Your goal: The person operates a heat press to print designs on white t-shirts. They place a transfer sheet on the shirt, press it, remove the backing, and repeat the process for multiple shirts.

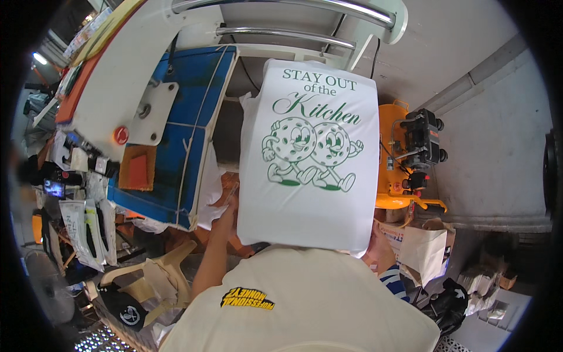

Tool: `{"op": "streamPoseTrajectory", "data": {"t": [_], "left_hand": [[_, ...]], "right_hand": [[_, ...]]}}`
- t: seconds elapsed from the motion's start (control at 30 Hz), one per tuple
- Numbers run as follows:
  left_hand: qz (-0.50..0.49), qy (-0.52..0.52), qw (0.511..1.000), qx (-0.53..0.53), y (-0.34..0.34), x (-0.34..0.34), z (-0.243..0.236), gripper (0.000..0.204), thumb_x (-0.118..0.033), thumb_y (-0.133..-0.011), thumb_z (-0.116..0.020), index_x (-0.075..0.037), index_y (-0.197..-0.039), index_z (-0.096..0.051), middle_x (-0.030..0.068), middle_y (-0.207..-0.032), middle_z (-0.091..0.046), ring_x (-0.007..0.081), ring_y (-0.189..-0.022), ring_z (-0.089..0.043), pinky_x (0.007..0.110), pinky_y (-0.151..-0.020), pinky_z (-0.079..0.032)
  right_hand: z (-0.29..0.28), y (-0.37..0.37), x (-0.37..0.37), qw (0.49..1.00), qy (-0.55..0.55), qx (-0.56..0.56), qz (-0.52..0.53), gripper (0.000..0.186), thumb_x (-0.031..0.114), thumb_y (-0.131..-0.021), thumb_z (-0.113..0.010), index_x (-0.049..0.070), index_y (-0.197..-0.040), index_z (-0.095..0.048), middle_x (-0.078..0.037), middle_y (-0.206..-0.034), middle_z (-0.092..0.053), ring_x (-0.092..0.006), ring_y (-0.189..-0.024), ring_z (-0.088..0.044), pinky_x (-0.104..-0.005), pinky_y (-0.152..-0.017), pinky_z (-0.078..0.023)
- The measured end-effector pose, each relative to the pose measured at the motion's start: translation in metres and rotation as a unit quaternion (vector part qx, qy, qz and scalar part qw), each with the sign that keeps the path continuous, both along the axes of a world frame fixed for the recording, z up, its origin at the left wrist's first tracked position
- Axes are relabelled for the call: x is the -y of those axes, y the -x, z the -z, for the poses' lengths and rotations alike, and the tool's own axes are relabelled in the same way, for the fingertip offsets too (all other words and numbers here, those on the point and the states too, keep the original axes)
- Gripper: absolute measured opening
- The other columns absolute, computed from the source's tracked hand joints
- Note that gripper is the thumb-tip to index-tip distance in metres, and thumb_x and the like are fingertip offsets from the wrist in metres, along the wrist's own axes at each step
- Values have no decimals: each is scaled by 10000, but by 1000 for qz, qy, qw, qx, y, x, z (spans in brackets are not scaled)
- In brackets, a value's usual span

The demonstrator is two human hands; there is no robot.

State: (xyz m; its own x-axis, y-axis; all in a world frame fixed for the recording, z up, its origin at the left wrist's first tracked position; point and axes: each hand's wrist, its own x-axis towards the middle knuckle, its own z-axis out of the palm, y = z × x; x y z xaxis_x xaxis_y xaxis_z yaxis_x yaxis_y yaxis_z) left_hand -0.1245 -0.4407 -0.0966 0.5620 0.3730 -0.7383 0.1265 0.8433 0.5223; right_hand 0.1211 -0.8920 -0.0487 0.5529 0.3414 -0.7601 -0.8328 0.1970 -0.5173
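Note:
A white T-shirt with green lettering and two green cartoon ball figures lies stretched smooth over a flat board in front of me. My left hand is beside its left edge, next to loose white cloth; the fingers are mostly hidden, so their grip cannot be told. At the lower right corner, my right hand is closed on the T-shirt's edge, where the fabric is drawn down. Part of that hand is hidden by the shirt.
A white machine with a red button and a blue panel stands on the left. Chrome bars cross the far side. On the right are an orange air compressor and a paper bag. A beige plastic chair stands lower left.

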Motion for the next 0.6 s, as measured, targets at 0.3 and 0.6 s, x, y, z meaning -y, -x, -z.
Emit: {"op": "streamPoseTrajectory", "data": {"t": [0.3,0.6], "left_hand": [[41,-164,985,-25,24,-10,-47,524,-324,-1022,-560,-16,-1416,-406,118,-1309,-580,243,-1160,-592,386,-972,-509],[91,-227,970,5,37,-12,-29,481,-413,-1026,-524,-38,-1326,-490,87,-1168,-617,219,-1046,-616,381,-804,-536]], "right_hand": [[-29,15,21,992,14,116,39,374,122,-955,-620,-58,-1279,-563,-128,-1216,-660,-245,-1116,-628,-366,-995,-491],[11,18,36,988,100,111,47,392,259,-944,-666,17,-1247,-611,-114,-1190,-672,-231,-1092,-633,-383,-944,-494]]}}
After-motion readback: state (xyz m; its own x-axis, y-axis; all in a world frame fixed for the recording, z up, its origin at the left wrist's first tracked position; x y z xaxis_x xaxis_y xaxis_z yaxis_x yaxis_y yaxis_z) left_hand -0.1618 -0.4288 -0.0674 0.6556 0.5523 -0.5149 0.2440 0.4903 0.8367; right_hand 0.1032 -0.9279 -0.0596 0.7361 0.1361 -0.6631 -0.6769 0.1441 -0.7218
